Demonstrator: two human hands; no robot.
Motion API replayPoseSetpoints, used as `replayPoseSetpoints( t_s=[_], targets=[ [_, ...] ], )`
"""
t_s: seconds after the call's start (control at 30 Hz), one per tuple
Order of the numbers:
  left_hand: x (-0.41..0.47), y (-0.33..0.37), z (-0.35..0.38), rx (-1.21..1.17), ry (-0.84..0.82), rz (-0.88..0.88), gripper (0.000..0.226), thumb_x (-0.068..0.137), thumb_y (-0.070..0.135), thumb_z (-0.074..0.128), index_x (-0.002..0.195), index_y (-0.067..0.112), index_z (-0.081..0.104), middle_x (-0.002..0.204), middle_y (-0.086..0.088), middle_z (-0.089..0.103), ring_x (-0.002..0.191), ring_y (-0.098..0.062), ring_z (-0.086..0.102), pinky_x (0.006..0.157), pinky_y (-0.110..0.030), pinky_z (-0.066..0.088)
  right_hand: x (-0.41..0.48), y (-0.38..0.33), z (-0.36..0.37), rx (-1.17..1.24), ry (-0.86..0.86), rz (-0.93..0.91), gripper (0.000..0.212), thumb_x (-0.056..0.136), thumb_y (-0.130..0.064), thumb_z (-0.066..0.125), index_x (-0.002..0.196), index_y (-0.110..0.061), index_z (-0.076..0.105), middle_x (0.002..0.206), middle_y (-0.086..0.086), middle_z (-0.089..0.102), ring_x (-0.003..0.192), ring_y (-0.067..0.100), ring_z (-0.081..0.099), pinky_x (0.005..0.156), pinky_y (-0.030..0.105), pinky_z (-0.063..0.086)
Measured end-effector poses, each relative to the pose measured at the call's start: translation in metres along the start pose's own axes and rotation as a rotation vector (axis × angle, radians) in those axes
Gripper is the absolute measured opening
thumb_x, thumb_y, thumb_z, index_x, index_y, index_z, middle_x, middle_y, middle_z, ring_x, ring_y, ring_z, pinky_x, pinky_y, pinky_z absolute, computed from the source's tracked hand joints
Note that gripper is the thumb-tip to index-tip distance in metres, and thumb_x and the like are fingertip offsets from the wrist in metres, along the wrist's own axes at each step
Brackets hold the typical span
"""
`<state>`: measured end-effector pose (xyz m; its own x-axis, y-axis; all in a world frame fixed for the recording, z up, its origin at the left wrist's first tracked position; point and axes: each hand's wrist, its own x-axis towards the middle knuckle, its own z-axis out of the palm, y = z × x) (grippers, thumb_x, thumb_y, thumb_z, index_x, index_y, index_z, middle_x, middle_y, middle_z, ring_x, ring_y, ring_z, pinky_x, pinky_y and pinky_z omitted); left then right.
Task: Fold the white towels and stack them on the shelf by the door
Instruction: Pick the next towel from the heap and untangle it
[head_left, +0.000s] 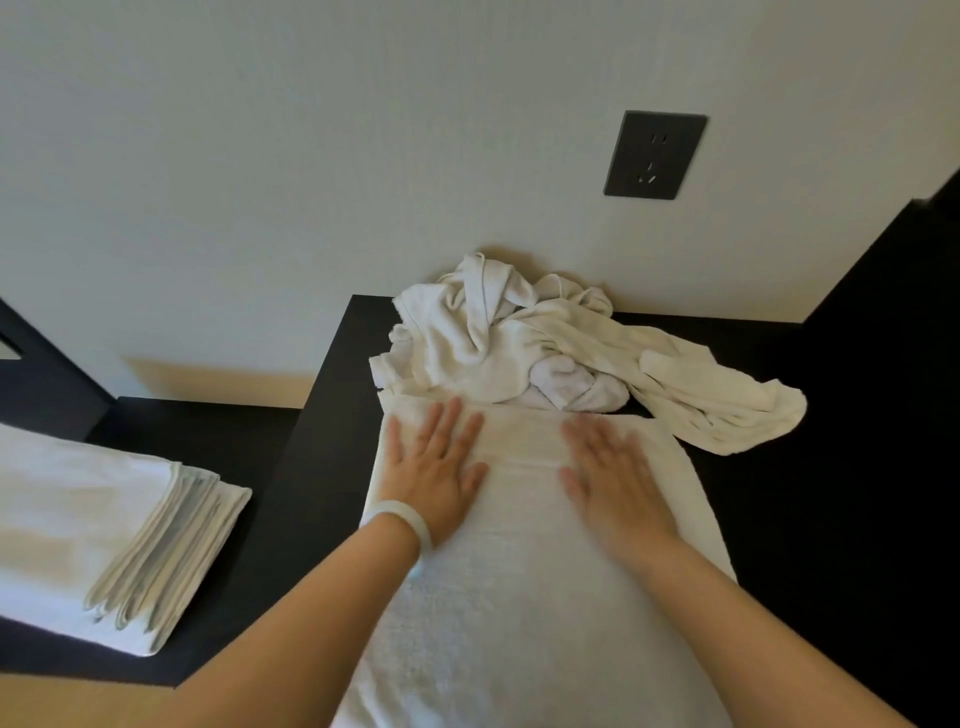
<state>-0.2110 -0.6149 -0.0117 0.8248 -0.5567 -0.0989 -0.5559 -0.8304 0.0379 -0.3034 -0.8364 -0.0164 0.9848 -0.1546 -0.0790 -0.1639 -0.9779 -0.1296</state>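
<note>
A white towel (519, 597) lies spread lengthwise on a dark tabletop (332, 415), running from near the wall toward me. My left hand (436, 467) presses flat on its far left part, fingers straight and spread, a white bangle on the wrist. Level with it, my right hand (613, 478) lies flat on the towel's far right part and looks blurred. Behind both hands a crumpled heap of white towels (545, 353) sits against the wall. A stack of folded white towels (104, 530) rests on a lower dark surface at the left.
A dark wall socket (655, 154) is on the pale wall above the heap. A dark panel (883, 338) rises at the right edge of the tabletop. The lower dark surface (208, 431) shows bare between the folded stack and the tabletop.
</note>
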Motion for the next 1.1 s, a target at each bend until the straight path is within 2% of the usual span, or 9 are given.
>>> replayPoseSetpoints(
  t_s=[0.23, 0.33, 0.4, 0.53, 0.63, 0.73, 0.87, 1.0, 1.1],
  targets=[
    [-0.001, -0.033, -0.012, -0.044, -0.002, -0.308, 0.066, 0.099, 0.057, 0.003, 0.154, 0.025, -0.018, 0.163, -0.011, -0.017, 0.150, -0.031, -0.013, 0.121, -0.054, -0.003, -0.003, 0.059, -0.017, -0.047, 0.040, 0.336, 0.067, 0.102, -0.047, 0.013, 0.158, -0.012, 0.003, 0.166, 0.006, 0.003, 0.153, 0.020, -0.003, 0.124, 0.042, -0.001],
    [-0.027, 0.016, -0.007, 0.010, 0.073, -0.106, 0.066, 0.099, 0.050, 0.001, 0.156, 0.019, 0.003, 0.163, -0.014, -0.001, 0.151, -0.034, 0.002, 0.120, -0.055, 0.006, -0.016, -0.001, -0.007, -0.038, 0.209, 0.104, 0.059, 0.100, -0.036, 0.031, 0.151, -0.008, 0.030, 0.154, 0.015, 0.039, 0.144, 0.028, 0.025, 0.118, 0.044, 0.006],
    [-0.046, 0.043, 0.006, -0.090, 0.011, 0.029, 0.063, 0.102, 0.049, 0.005, 0.153, 0.021, 0.026, 0.161, -0.012, 0.022, 0.149, -0.032, 0.015, 0.113, -0.054, 0.015, -0.029, -0.039, 0.011, 0.003, 0.158, -0.126, 0.057, 0.095, -0.039, 0.034, 0.147, -0.015, 0.037, 0.149, 0.011, 0.047, 0.140, 0.028, 0.038, 0.115, 0.045, 0.011],
    [-0.060, 0.012, 0.014, -0.073, -0.010, -0.011, 0.075, 0.083, 0.063, -0.028, 0.152, 0.037, -0.015, 0.161, 0.005, -0.021, 0.146, -0.019, -0.026, 0.118, -0.049, -0.011, -0.042, -0.015, 0.018, -0.008, 0.074, -0.030, 0.070, 0.096, -0.052, 0.014, 0.157, -0.019, 0.021, 0.164, 0.001, 0.018, 0.150, 0.014, 0.011, 0.121, 0.040, 0.001],
    [-0.056, -0.029, 0.005, -0.020, -0.048, -0.132, 0.067, 0.087, 0.060, -0.021, 0.149, 0.034, -0.027, 0.157, 0.006, -0.031, 0.148, -0.021, -0.022, 0.121, -0.050, -0.008, -0.041, 0.030, 0.005, -0.033, 0.032, 0.273, 0.084, 0.087, -0.059, -0.010, 0.158, -0.015, -0.002, 0.166, -0.001, -0.006, 0.151, 0.012, -0.010, 0.122, 0.037, -0.011],
    [-0.061, -0.021, -0.004, -0.002, -0.065, -0.211, 0.068, 0.090, 0.055, -0.016, 0.151, 0.026, -0.021, 0.156, -0.001, -0.027, 0.150, -0.029, -0.012, 0.121, -0.050, -0.005, -0.048, 0.028, -0.005, -0.044, 0.091, 0.414, 0.076, 0.101, -0.054, 0.008, 0.156, -0.002, 0.008, 0.165, 0.013, 0.008, 0.153, 0.025, 0.005, 0.123, 0.042, -0.004],
    [-0.094, 0.047, 0.010, -0.078, -0.031, -0.012, 0.069, 0.101, 0.051, 0.000, 0.149, 0.020, 0.039, 0.156, -0.010, 0.032, 0.141, -0.034, 0.037, 0.109, -0.053, 0.021, -0.078, -0.042, 0.021, 0.032, 0.158, 0.038, 0.070, 0.104, -0.050, 0.013, 0.145, -0.004, 0.045, 0.151, 0.015, 0.043, 0.143, 0.028, 0.035, 0.118, 0.039, 0.008],
    [-0.117, 0.037, 0.021, -0.076, -0.023, 0.022, 0.059, 0.103, 0.050, 0.010, 0.151, 0.026, 0.035, 0.157, -0.004, 0.034, 0.144, -0.026, 0.031, 0.107, -0.054, 0.020, -0.101, -0.031, 0.031, 0.032, 0.131, 0.081, 0.063, 0.099, -0.046, 0.027, 0.151, -0.013, 0.038, 0.158, 0.004, 0.034, 0.147, 0.017, 0.024, 0.119, 0.039, 0.010],
    [-0.123, -0.002, 0.021, -0.045, 0.002, -0.081, 0.063, 0.100, 0.055, 0.006, 0.155, 0.028, 0.021, 0.162, -0.002, 0.020, 0.149, -0.026, 0.020, 0.117, -0.051, 0.013, -0.114, 0.018, 0.019, -0.017, 0.137, 0.252, 0.074, 0.096, -0.055, 0.005, 0.156, -0.014, 0.012, 0.164, 0.003, 0.013, 0.151, 0.011, 0.004, 0.122, 0.034, -0.003]
  ],
)
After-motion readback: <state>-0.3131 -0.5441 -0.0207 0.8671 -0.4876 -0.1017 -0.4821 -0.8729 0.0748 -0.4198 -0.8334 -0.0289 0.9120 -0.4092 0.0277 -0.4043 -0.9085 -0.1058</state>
